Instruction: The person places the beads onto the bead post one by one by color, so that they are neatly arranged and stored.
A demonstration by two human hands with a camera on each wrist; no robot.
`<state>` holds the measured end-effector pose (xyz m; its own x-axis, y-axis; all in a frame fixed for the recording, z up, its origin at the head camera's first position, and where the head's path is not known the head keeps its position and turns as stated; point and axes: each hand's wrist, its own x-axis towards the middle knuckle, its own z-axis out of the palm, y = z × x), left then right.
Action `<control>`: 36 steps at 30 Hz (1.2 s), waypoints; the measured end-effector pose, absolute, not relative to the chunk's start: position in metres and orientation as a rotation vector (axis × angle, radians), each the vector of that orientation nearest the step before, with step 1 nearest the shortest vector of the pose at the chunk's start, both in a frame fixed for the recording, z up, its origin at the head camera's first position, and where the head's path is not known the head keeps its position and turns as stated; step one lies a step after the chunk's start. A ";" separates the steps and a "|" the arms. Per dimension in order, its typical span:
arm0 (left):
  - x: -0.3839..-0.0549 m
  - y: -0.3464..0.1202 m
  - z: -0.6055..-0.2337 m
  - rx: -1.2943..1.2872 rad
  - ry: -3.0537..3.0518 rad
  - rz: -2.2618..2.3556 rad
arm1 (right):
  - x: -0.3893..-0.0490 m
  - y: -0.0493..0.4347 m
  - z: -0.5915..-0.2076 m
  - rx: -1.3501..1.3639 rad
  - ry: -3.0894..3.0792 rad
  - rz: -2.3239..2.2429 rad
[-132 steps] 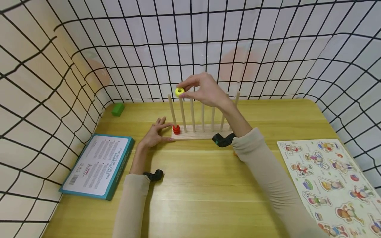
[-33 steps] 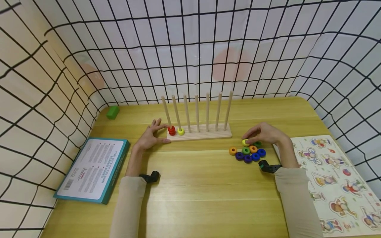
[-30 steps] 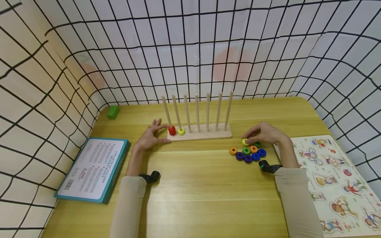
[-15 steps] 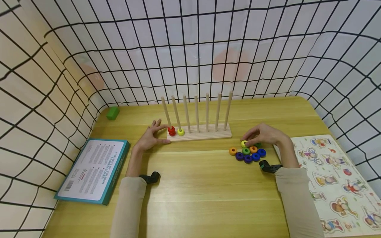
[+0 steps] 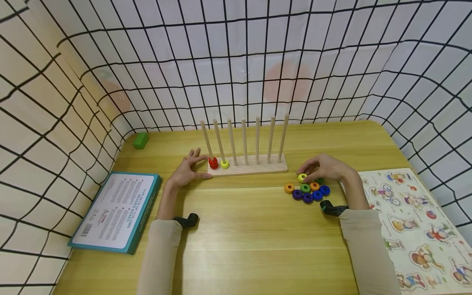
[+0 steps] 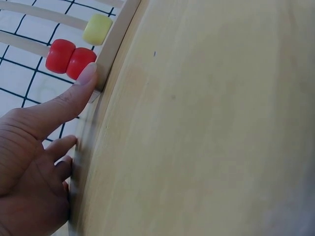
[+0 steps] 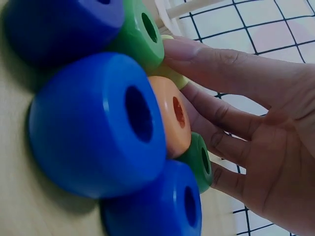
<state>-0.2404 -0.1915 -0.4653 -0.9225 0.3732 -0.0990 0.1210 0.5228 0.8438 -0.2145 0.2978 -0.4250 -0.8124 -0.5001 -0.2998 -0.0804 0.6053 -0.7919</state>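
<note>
A wooden peg rack with a row of upright pegs stands mid-table. Two red beads are stacked low on its leftmost peg, and one yellow bead sits at the foot of the second peg. My left hand holds the rack's left end between thumb and index finger; in the left wrist view the thumb lies against the base near the red beads. To the right, my right hand pinches another yellow bead between thumb and fingers, beside a cluster of loose beads.
Orange, green, blue and purple beads lie close together below the right hand. A teal-edged box lies left, a green block back left, a picture board right. Black netting encloses the table.
The yellow bead held over the second peg earlier now sits at its foot. My right hand has moved right to the loose beads and pinches another yellow one. My left hand stays at the rack.
</note>
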 end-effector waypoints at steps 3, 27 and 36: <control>-0.240 -0.192 -0.466 0.414 2.495 1.356 | -0.214 0.297 -0.425 -0.464 2.324 -1.110; -0.241 -0.193 -0.464 0.441 2.499 1.384 | -0.209 0.291 -0.413 -0.515 2.431 -1.032; -0.243 -0.191 -0.466 0.433 2.514 1.336 | -0.194 0.285 -0.376 -0.736 2.496 -1.108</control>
